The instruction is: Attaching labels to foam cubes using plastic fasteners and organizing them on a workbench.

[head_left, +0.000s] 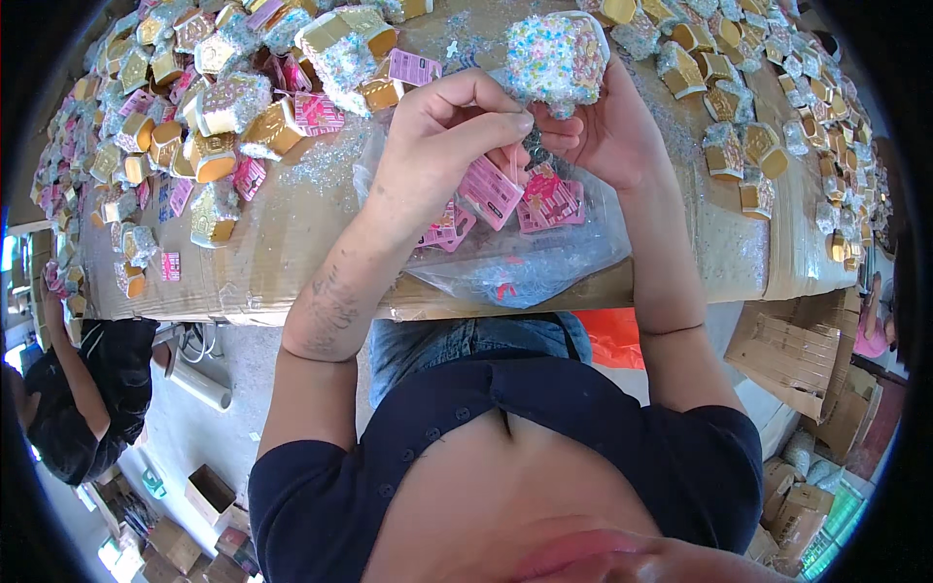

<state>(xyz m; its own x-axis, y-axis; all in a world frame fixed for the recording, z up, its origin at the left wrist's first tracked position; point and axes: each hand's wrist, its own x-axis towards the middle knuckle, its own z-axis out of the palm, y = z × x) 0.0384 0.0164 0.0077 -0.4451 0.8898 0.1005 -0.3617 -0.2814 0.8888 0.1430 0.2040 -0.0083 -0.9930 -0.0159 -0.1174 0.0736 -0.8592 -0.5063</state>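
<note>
In my right hand [622, 131] is a small house ornament [556, 58], its roof covered in blue, yellow and white beads. The fingers wrap its right side and underside. My left hand [457, 131] is closed in a pinch just left of and below the ornament. A thin strand runs down from its fingertips near a pink tag [493, 191]; whether the two are joined I cannot tell. Below both hands, more pink tags [552, 199] lie on a clear plastic bag [593, 243] at the table's near edge.
Cardboard covers the table [292, 219], with glitter scattered over it. Piled house ornaments [209, 155], some with pink tags, spread across the left; more ornaments [724, 97] cover the right. Another person [92, 389] is at the far left. Cardboard boxes [792, 355] stand at lower right.
</note>
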